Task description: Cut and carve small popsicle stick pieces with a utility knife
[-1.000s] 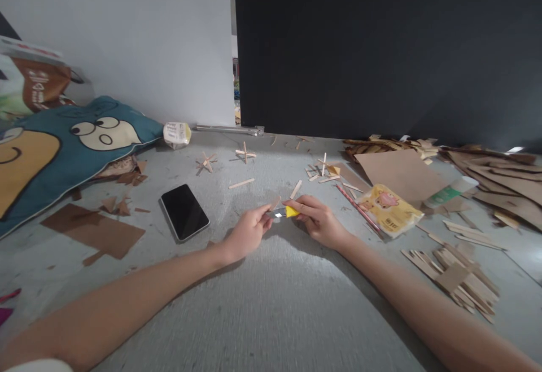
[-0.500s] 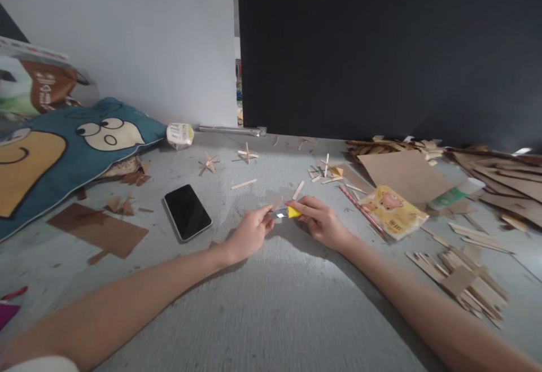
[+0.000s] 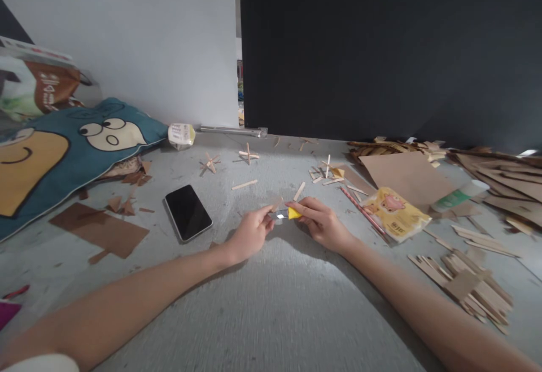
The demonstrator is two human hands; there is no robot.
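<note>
The grey tabletop (image 3: 262, 310) fills the lower frame, with a teal pillow (image 3: 148, 129) at upper left and a bundle of wooden sticks (image 3: 463, 281) at lower right. Near the frame's centre, the left hand (image 3: 249, 233) and right hand (image 3: 324, 224) face each other. Between them is a small yellow-and-silver tool (image 3: 284, 214), its long axis running roughly sideways; the yellow end lies in the right hand, and the silver end points left, to the left fingertips. The right fingers are clamped on the yellow end. The left fingers appear pinched on a thin brown piece (image 3: 279, 203) slanting up and right; whether they also grip the silver end, I cannot tell.
</note>
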